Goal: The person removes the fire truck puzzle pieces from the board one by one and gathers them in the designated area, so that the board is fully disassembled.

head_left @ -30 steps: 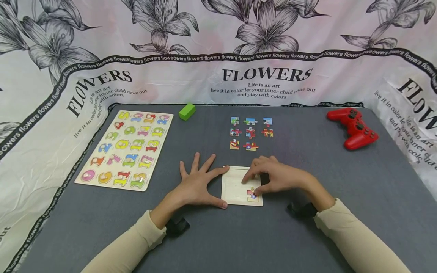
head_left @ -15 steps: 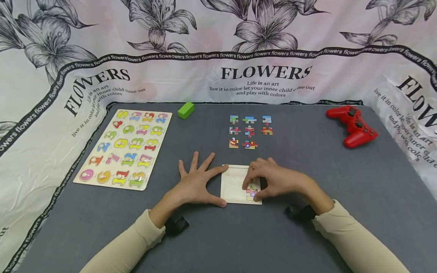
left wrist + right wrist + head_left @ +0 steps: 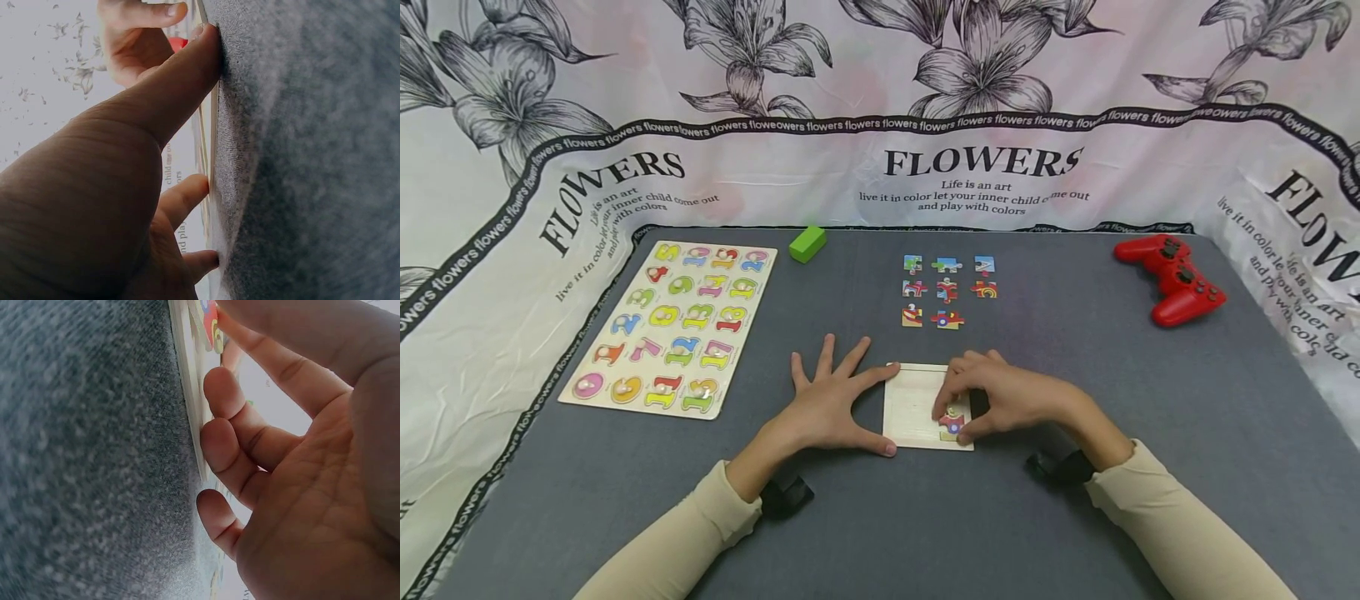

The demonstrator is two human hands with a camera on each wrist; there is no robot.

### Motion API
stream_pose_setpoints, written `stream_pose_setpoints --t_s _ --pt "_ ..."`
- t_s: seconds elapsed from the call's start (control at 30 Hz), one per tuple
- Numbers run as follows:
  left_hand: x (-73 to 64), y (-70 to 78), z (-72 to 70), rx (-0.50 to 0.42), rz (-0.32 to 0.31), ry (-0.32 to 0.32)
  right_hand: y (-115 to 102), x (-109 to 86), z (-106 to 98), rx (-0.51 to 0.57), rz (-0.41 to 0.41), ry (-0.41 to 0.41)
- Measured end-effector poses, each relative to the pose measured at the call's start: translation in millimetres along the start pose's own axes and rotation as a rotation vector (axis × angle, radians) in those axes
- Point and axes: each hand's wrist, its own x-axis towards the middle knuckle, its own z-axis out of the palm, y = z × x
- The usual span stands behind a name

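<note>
A small square wooden puzzle tray [image 3: 913, 412] lies flat on the table. My left hand [image 3: 823, 408] has its fingers spread; its thumb and index fingertips touch the tray's left corners, and the thumb [image 3: 181, 75] reaches the tray edge in the left wrist view. Over the tray's lower right part, my right hand [image 3: 1015, 392] pinches a colorful jigsaw piece [image 3: 953, 421] between thumb and index finger. That piece [image 3: 208, 322] looks tilted against the tray in the right wrist view, partly hidden by the fingers. Several other jigsaw pieces [image 3: 947, 290] lie in spaced rows beyond the tray.
A wooden number board [image 3: 673, 329] lies at the left, filled with colored numerals. Behind it to the right is a green block [image 3: 807, 244]. A red game controller [image 3: 1172, 279] sits at the far right. Flower-printed cloth [image 3: 977, 192] hangs behind the grey table [image 3: 880, 525].
My right index finger has drawn in toward the thumb, closing on the jigsaw piece, which has shifted slightly upward on the tray. The left hand stays at the tray's left edge.
</note>
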Motion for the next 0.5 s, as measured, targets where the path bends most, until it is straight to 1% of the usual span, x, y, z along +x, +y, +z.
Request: stream_pose_setpoints --t_s 0.23,0.5 --pt "0.4 0.1 0.1 0.000 -0.008 -0.005 -1.4 -1.8 -1.6 0.033 -0.012 -0.013" --pt "1.2 -0.6 0.4 0.007 -0.011 -0.012 -5.3 -1.7 -0.5 0.016 0.007 -0.017"
